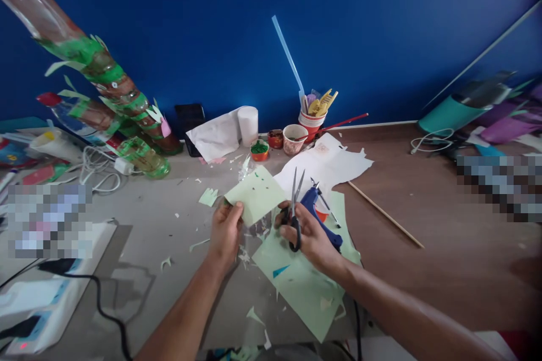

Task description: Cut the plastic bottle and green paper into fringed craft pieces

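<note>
My left hand [226, 231] pinches the near corner of a light green paper piece [256, 196], holding it up above the floor. My right hand [311, 237] grips black-handled scissors [295, 208], their blades slightly apart and pointing away from me, right beside the paper's right edge. Under my right hand lie a larger light green sheet [302, 285] and a blue glue gun [315, 208]. Small green paper scraps [208, 197] are scattered around both hands.
A painted bottle tree [105, 84] leans at the left, with cables and a power strip [46, 304] near it. Cups of tools [311, 118], small paint pots [259, 150], a white paper roll [248, 124], white paper [326, 163] and a wooden stick [385, 214] lie behind.
</note>
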Demonstrator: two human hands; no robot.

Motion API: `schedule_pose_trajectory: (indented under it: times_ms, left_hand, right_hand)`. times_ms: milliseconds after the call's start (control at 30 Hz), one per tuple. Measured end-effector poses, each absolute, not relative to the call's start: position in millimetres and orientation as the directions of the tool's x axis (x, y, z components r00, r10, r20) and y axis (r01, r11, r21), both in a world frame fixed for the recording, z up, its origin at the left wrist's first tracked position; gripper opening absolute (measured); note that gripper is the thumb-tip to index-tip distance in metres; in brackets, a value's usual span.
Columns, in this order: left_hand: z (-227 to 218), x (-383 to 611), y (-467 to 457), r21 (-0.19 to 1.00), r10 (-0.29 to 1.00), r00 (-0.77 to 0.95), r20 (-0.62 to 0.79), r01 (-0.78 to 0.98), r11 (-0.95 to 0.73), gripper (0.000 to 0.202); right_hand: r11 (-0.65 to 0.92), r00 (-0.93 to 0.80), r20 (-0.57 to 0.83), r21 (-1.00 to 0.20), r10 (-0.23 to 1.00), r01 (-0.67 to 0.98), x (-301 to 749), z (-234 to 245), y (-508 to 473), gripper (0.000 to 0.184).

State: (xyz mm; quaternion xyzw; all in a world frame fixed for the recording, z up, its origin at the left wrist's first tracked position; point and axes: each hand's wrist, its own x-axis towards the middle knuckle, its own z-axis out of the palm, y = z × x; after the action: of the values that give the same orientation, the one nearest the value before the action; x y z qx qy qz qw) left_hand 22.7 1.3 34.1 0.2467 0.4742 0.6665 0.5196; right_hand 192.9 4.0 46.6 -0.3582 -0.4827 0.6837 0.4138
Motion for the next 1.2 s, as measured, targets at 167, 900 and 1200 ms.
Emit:
schedule_pose_trajectory:
  times_ms: [167,900,1200]
  left_hand:
    - [32.6,36.0,-9.8,0.904,0.976,-0.106,-0.190,-0.406,0.132,0.027]
    - [40.6,20.1,-11.0,0.880,0.912,0.255,-0.321,-0.274,0.387,0.041]
    - [37.0,16.1,-8.0,0.867,0.926,0.143,-0.348,-0.327,0.377,0.039]
  right_hand:
    - [-0.144,-0.221,-0.088,-0.957,0.971,-0.251,190.1,43.7,6.1,0.040]
    - [-0.131,-0.075,-0.120,-0.977,0.990,-0.166,197.2,42.2,16.4,0.042]
    - [-0.200,-0.238,-0.159,-0.967,0.958,-0.159,193.3,42.6,12.8,0.043]
